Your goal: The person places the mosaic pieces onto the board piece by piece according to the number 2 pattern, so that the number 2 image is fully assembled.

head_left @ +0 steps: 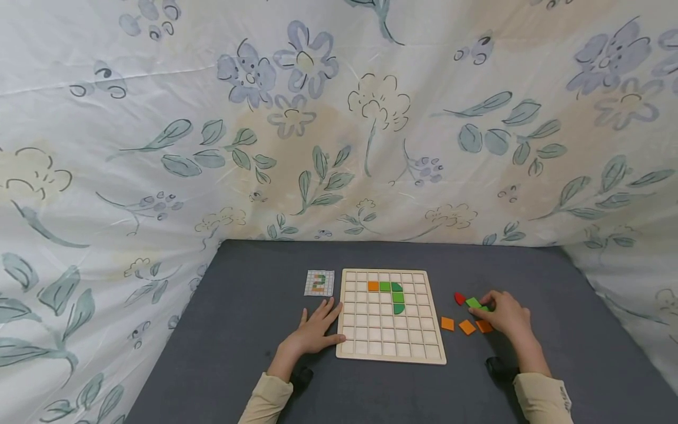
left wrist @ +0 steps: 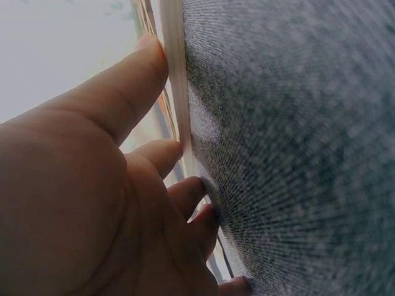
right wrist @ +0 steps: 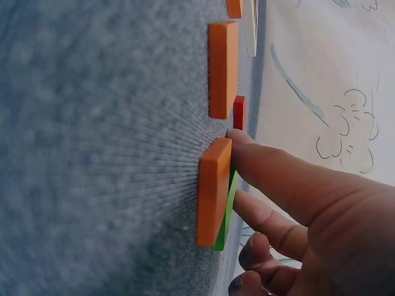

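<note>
My left hand (head_left: 311,333) lies at the left edge of the wooden grid board (head_left: 365,347), its fingers spread and the thumb and a fingertip touching the rim. In the left wrist view the fingers (left wrist: 145,74) lie along that edge. To the right of the board, my right hand (head_left: 505,312) pinches a green tile (right wrist: 227,222) at table level between thumb and forefinger. Another green tile (head_left: 473,302) and a red piece (head_left: 459,298) lie by its fingertips. Nearest the thumb in the right wrist view is an orange tile (right wrist: 213,191), partly covering the green one.
On the board sit an orange square (head_left: 373,286), green squares (head_left: 398,297) and dark green rounded pieces (head_left: 399,308). A small pattern card (head_left: 319,283) lies left of the board. More orange tiles (head_left: 447,324) lie to its right. A flowered cloth (head_left: 339,176) hangs behind the dark table (head_left: 254,294).
</note>
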Demonstrator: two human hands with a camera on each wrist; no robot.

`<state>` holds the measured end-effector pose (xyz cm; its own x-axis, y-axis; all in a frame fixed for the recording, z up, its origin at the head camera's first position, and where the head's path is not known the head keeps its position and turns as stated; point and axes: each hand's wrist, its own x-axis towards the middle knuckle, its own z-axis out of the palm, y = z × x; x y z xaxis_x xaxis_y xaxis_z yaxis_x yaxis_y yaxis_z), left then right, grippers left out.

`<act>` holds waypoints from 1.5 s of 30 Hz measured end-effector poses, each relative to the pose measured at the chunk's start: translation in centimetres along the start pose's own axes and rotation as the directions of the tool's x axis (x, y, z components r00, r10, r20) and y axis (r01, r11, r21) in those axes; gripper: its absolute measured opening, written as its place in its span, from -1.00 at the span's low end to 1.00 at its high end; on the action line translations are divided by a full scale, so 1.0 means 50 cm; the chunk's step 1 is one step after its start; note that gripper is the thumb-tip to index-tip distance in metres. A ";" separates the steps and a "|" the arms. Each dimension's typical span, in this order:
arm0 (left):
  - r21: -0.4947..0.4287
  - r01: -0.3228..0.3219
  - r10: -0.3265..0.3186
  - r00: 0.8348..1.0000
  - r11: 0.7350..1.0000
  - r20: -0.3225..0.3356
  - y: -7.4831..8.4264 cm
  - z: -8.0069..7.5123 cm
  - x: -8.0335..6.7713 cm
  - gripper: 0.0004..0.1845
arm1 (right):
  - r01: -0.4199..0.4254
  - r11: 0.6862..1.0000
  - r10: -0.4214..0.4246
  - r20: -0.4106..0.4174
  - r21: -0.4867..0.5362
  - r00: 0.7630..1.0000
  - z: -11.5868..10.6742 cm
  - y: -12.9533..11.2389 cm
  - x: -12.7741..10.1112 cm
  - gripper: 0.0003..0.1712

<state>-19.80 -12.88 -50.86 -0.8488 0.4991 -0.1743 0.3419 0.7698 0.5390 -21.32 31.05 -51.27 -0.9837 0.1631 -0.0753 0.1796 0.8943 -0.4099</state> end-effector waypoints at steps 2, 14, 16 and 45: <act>0.004 0.000 0.000 1.000 1.000 0.000 0.000 0.000 0.000 -0.18 | 0.007 1.000 -0.007 -0.008 -0.001 1.000 0.006 0.008 0.006 -0.42; 0.003 0.001 -0.001 1.000 1.000 0.000 0.000 0.000 0.000 -0.18 | 0.042 0.999 -0.041 -0.049 0.016 0.998 -0.008 -0.003 -0.006 -0.51; 0.004 -0.002 0.002 1.000 1.000 -0.001 0.000 0.000 0.001 -0.18 | 0.049 0.999 -0.048 -0.067 0.015 0.997 -0.009 -0.004 -0.007 -0.50; 0.013 -0.006 0.006 1.000 1.000 0.000 0.000 0.001 -0.002 -0.19 | 0.222 0.975 -0.214 -0.191 0.024 0.958 0.008 -0.058 -0.010 -0.65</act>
<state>-19.68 -12.90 -50.88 -0.8466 0.5040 -0.1711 0.3523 0.7716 0.5297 -21.34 28.18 -50.42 -0.9809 0.0449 0.1892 -0.0433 0.8981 -0.4377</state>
